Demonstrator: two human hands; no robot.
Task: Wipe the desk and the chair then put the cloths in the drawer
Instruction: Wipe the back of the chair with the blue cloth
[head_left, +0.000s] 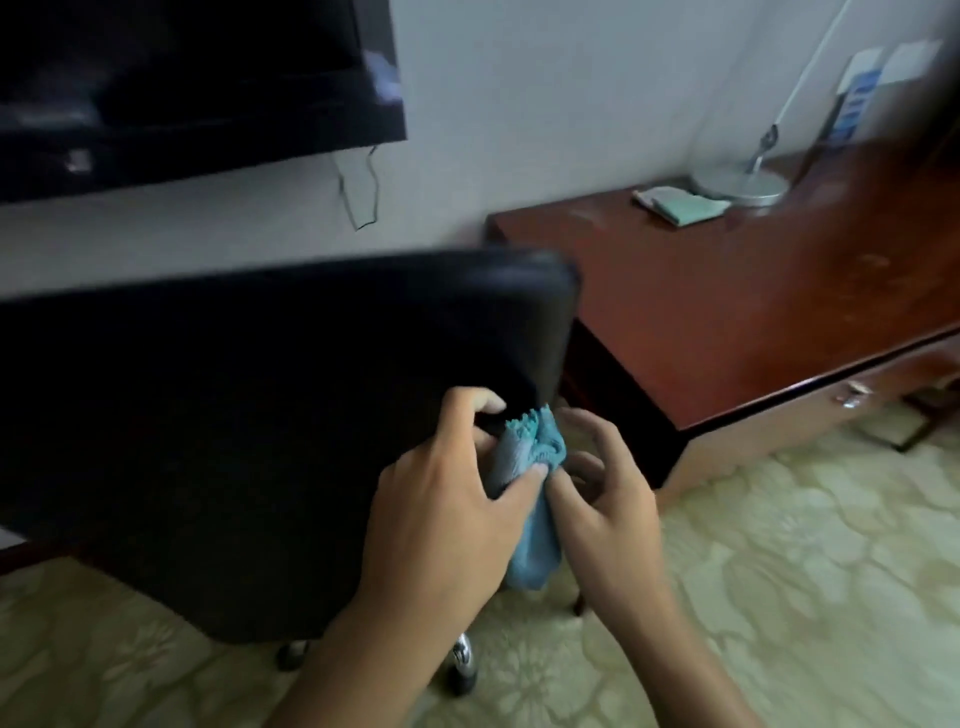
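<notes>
Nearest me, my left hand (447, 499) pinches the blue cloth (535, 499) against the lower right corner of the black chair (260, 395) back; my right hand (608, 499) hovers just beside it, fingers loosely curled, its grip holding nothing. I judge the chair wipe is in hand. Beyond, a second folded cloth (680, 205) lies near the counter's (753, 312) far edge beside the lamp base (743, 182). The drawer (852, 400) under the front edge looks closed, so stowing both cloths remains.
</notes>
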